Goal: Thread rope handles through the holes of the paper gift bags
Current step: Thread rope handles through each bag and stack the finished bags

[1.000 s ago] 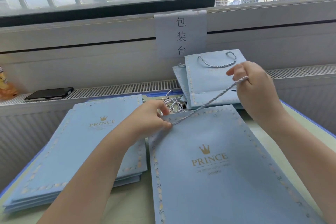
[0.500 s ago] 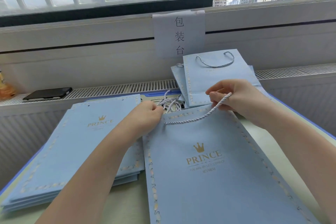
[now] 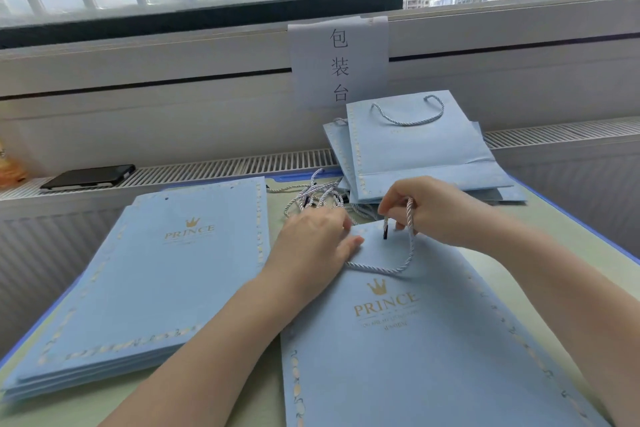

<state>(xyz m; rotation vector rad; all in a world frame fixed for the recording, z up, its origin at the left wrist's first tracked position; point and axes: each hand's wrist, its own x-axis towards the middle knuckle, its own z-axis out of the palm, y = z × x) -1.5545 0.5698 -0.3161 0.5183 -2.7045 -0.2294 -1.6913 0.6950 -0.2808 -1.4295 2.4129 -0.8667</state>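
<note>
Far left on the ledge, a dark phone (image 3: 88, 177). Next, a stack of flat blue bags (image 3: 145, 284) on the table (image 3: 242, 392). Then the left hand (image 3: 313, 246), fingers fairly straight, pressing the top edge of the near gift bag (image 3: 415, 357) (flat, logo up). Behind, a loose pile of ropes (image 3: 317, 198). Right of that, the rope handle (image 3: 398, 265), looping across the bag's top, black tip (image 3: 385, 229) pointing down at the upper edge. Finally the right hand (image 3: 436, 210), fingertips pinching the rope just above that tip. Beyond, finished bags (image 3: 415, 156) under a paper sign (image 3: 339, 62).
</note>
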